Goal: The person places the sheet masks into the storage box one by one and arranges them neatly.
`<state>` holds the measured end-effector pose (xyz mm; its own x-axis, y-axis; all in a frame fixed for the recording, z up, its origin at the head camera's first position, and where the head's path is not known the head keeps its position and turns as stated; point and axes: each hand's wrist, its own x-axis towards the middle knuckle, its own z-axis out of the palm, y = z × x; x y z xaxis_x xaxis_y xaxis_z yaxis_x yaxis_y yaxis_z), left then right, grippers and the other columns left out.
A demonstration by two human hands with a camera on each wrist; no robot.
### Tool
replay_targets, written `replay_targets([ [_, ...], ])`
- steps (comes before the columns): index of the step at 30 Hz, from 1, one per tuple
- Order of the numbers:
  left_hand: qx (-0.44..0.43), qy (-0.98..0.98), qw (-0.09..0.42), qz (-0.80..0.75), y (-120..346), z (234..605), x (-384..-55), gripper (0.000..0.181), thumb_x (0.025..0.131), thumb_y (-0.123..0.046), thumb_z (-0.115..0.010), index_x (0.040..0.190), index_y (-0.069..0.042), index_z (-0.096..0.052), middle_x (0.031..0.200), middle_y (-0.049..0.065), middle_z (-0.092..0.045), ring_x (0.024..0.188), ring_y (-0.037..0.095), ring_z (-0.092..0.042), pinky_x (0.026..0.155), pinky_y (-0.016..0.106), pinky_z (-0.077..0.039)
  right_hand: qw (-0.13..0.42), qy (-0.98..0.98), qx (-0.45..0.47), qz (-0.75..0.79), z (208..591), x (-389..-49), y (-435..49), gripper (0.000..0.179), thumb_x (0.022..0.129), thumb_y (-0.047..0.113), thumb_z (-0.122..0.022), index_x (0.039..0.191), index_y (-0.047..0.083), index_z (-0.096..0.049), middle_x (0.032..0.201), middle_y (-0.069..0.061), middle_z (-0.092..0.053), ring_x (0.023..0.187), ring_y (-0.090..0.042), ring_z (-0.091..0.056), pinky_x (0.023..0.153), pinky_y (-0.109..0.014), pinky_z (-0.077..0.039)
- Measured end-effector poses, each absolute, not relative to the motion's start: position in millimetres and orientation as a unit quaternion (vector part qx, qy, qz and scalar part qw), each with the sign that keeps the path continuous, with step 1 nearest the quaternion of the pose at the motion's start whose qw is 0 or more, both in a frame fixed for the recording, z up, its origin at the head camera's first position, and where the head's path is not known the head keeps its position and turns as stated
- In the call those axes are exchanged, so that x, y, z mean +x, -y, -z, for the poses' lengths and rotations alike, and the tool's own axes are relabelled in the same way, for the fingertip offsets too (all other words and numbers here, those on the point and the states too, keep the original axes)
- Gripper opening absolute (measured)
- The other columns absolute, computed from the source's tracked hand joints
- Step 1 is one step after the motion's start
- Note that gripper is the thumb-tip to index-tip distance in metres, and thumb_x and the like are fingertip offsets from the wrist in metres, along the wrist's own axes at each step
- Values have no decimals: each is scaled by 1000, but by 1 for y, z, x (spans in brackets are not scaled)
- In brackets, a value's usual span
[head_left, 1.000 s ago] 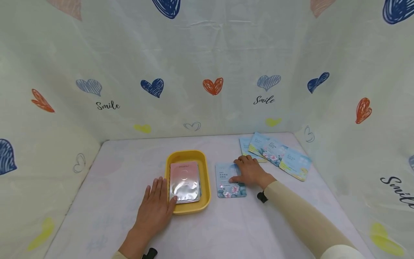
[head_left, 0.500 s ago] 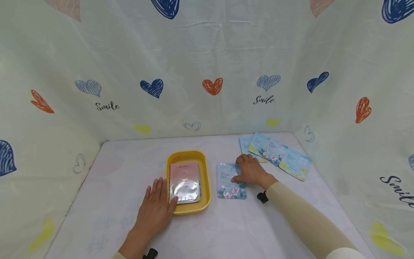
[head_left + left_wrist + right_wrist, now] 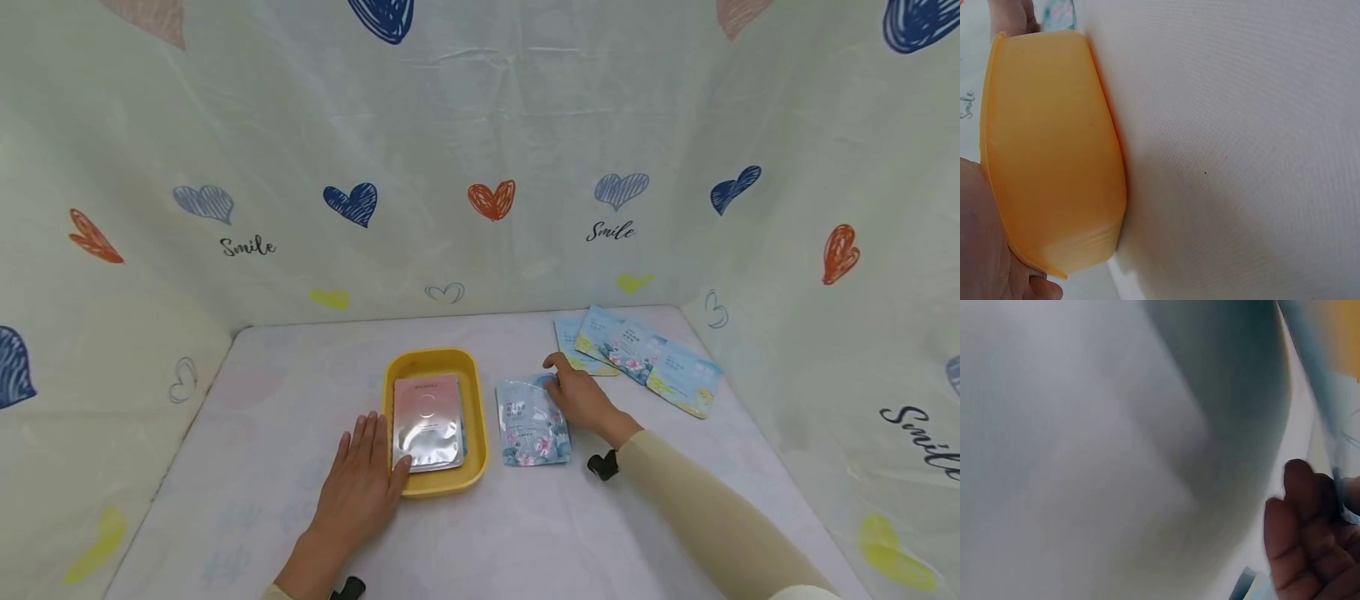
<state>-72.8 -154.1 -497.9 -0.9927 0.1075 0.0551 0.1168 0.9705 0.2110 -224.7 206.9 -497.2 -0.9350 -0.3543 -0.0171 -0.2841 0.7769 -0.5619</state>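
Fingers (image 3: 1286,547) of the right hand (image 3: 581,404): pinching a blue floral packet near its upper right edge, the gap between thumb and the other fingers narrow, no more than the packet's thickness.
Left hand (image 3: 360,479): laid flat along the left side of the yellow tray (image 3: 477,417), 4 fingers straight and close together, thumb at the rim; steadying it, in my judgement.
Held packet (image 3: 531,427): between the tray and the right wrist, bowed slightly and catching glare; it appears lifted at the gripped edge. Whether its lower edge touches the table (image 3: 277,408) cannot be told.
Tray: upright on the table, the held packet beside it and outside its rim.
Tray contents: 1 pink and silver packet (image 3: 427,412) on top, lying flat; a strip of blue edge (image 3: 464,437) shows beneath it on the right, so at least 1 more item lies below. Full count hidden.
Far-right packets (image 3: 633,350): 4 visible, blue, overlapping in a loose fan near the table's back corner, untouched.
Packets, progress: judged partial. Already in the tray, at least 2 items; in hand, 1; lying outside and not handled, 4.
Condition: no tear or spill seen on any visible packet.
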Motion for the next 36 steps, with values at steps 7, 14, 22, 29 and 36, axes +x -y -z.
replay_targets([
  [7, -58, 992, 24, 114, 154, 497, -71, 78, 110, -44, -49, 161, 11, -28, 168, 31, -30, 159, 46, -25, 129, 60, -24, 64, -908, -123, 395, 500, -226, -205, 38, 107, 17, -62, 144, 14, -53, 108, -14, -65, 80, -22, -57, 67, -32, -47],
  [14, -61, 991, 28, 119, 155, 497, -70, 77, 111, -44, -48, 161, 11, -28, 168, 31, -30, 159, 46, -25, 129, 61, -24, 158, -863, -72, 475, 509, -231, -210, 40, 98, 14, -75, 137, 13, -64, 114, -14, -60, 96, -26, -56, 74, -31, -50],
  [22, -58, 990, 20, 124, 155, 496, -70, 78, 111, -44, -48, 162, 11, -26, 169, 31, -28, 159, 46, -23, 129, 61, -24, 212, -816, -49, 536, 512, -232, -214, 48, 95, 11, -78, 139, 8, -59, 112, -15, -60, 91, -23, -63, 76, -28, -57],
  [29, -58, 989, 24, 131, 155, 498, -71, 78, 111, -44, -48, 161, 11, -26, 169, 31, -28, 159, 46, -23, 129, 61, -24, 238, -781, -40, 577, 516, -232, -213, 51, 96, 5, -76, 141, 8, -54, 125, -19, -65, 95, -25, -71, 76, -35, -64],
  [36, -60, 989, 26, 133, 155, 499, -71, 77, 111, -42, -50, 161, 12, -27, 168, 31, -30, 159, 47, -24, 128, 61, -25, 218, -796, -33, 564, 511, -231, -217, 48, 97, 7, -75, 140, 11, -56, 127, -18, -63, 93, -24, -67, 75, -32, -61],
])
